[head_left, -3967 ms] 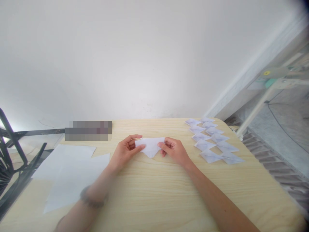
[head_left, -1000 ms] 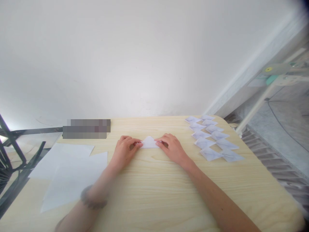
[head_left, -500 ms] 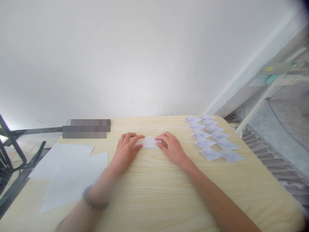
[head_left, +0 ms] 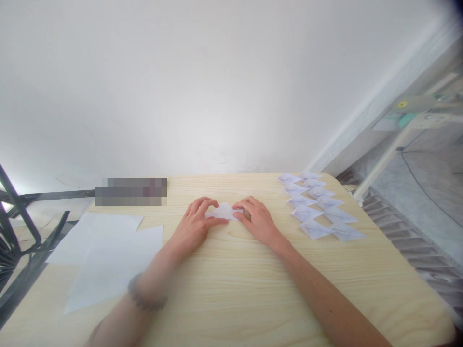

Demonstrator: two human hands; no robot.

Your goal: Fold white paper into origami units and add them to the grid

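The left hand's (head_left: 194, 222) fingers stand apart: its thumb lies along the near edge of the small folded piece of white paper (head_left: 224, 211), and its forefinger arches above the far side. That is what has just changed. Half a second ago this thumb sat at the paper's left end; now it reaches in toward the middle, and that end shows in the gap behind it. The right hand (head_left: 258, 219) has hardly moved – its thumb and forefinger are clamped on the right end. I take this as one hand anchoring the paper while the other works along the near crease. The paper lies low between the two hands, on the pale wood-grained tabletop (head_left: 224, 299).

Around the left wrist is one dark beaded bracelet (head_left: 147, 293). Beyond that forearm lie large flat white paper sheets (head_left: 104, 260); I count two, overlapping, though more could be stacked underneath. To the right, the pointed, folded white paper shapes (head_left: 315, 230) run in two slanting columns – five and six, so eleven by my count, with the farthest ones crowded together. At the back left sits one grey pixelated patch (head_left: 128, 193), its contents unreadable.
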